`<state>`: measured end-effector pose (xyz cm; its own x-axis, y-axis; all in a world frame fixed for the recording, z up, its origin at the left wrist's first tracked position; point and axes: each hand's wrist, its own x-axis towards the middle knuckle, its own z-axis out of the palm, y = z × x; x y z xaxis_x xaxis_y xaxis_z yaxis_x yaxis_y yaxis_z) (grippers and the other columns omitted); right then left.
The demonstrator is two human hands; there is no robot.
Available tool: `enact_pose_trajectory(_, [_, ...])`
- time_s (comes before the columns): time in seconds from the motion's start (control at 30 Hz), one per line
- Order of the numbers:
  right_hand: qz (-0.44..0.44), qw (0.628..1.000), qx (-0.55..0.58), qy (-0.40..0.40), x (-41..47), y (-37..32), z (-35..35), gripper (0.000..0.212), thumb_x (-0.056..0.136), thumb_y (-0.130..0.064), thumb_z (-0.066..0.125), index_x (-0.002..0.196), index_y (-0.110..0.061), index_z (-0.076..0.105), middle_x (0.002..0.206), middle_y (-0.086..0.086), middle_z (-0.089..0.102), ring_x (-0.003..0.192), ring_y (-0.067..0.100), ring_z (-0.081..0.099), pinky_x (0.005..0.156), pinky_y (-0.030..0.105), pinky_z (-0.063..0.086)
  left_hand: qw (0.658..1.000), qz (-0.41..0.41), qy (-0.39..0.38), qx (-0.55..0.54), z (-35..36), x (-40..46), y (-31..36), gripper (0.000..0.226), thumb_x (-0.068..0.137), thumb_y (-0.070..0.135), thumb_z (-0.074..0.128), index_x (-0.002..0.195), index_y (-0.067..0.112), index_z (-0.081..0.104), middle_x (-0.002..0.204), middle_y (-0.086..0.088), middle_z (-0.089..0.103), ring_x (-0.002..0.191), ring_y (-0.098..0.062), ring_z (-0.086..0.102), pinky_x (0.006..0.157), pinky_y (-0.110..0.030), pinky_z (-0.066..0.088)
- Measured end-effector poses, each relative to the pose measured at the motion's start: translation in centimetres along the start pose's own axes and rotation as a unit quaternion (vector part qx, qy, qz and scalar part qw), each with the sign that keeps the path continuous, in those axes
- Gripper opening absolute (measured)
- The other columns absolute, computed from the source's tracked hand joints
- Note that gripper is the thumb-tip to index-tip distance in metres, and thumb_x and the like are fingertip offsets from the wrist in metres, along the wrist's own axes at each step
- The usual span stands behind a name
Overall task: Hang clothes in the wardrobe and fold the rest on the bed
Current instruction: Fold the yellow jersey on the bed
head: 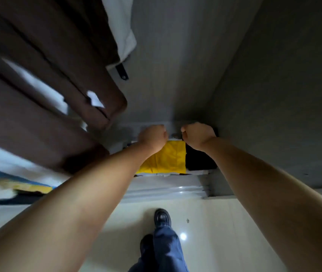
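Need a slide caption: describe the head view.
Both hands, left and right, reach into a wardrobe above yellow cloth.

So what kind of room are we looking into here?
Probably a bedroom wardrobe: brown garments hang at the left, folded yellow and black clothes lie on its floor, and grey panels wall it in.

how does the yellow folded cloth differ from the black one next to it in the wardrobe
The bright yellow folded cloth lies to the left, the black folded cloth to the right, against the grey wardrobe side wall. The yellow cloth shows a wide face with visible creases; the black cloth shows a narrower patch, partly behind the right forearm, with no detail readable. Both lie flat, side by side, edges touching.
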<state>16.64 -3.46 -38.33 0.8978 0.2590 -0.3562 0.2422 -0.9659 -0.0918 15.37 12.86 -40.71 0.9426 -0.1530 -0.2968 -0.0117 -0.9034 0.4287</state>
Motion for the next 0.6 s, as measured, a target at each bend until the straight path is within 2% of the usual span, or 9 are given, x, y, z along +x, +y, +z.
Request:
enact_pose_trajectory(0.13, [0.016, 0.997, -0.011, 0.07, -3.7, -0.9, -6.8, 0.032, 0.097, -0.027, 0.038, 0.109, -0.012, 0.064, 0.113, 0.015, 0.065, 0.105, 0.033, 0.062, 0.08, 0.035, 0.048, 0.998, 0.049, 0.018, 0.039, -9.2, -3.4, 2.9, 0.032, 0.1, 0.024, 0.04, 0.092, 0.004, 0.063, 0.102, -0.022, 0.065, 0.096, -0.038, 0.061, 0.073, -0.037, 0.044])
enact_pose_trajectory(0.3, [0.003, 0.994, -0.015, 0.105, -7.2, -2.1, -11.8, 0.034, 0.098, -0.032, 0.036, 0.112, -0.016, 0.064, 0.114, 0.013, 0.064, 0.105, 0.031, 0.061, 0.079, 0.033, 0.047, 0.995, 0.052, 0.063, 0.063, -16.6, -6.9, 5.5, 0.032, 0.1, 0.029, 0.039, 0.093, 0.009, 0.063, 0.102, -0.016, 0.064, 0.096, -0.034, 0.06, 0.079, -0.037, 0.049])
enact_pose_trajectory(0.43, [0.0, 0.992, -0.02, 0.122, -10.3, -2.1, -13.9, 0.033, 0.097, -0.031, 0.038, 0.111, -0.016, 0.064, 0.113, 0.013, 0.065, 0.104, 0.032, 0.062, 0.08, 0.035, 0.048, 0.993, 0.053, 0.056, 0.088, -17.8, -8.6, 8.4, 0.029, 0.1, 0.031, 0.04, 0.092, 0.013, 0.061, 0.102, -0.015, 0.064, 0.096, -0.033, 0.06, 0.073, -0.033, 0.043])
enact_pose_trajectory(0.53, [0.009, 0.993, -0.009, 0.113, -13.1, -1.2, -14.8, 0.032, 0.096, -0.029, 0.039, 0.112, -0.018, 0.064, 0.114, 0.013, 0.065, 0.104, 0.033, 0.062, 0.079, 0.034, 0.048, 0.991, 0.058, 0.049, 0.112, -16.8, -9.5, 10.8, 0.031, 0.099, 0.033, 0.041, 0.098, 0.011, 0.063, 0.104, -0.013, 0.064, 0.095, -0.031, 0.06, 0.072, -0.031, 0.042])
enact_pose_trajectory(0.6, [0.012, 0.995, 0.002, 0.095, -15.3, -0.1, -14.8, 0.033, 0.096, -0.028, 0.039, 0.113, -0.017, 0.064, 0.115, 0.013, 0.065, 0.104, 0.033, 0.061, 0.078, 0.033, 0.047, 0.992, 0.068, 0.026, 0.106, -15.5, -10.1, 12.4, 0.028, 0.099, 0.03, 0.043, 0.09, 0.011, 0.061, 0.099, -0.015, 0.064, 0.086, -0.027, 0.058, 0.069, -0.03, 0.039])
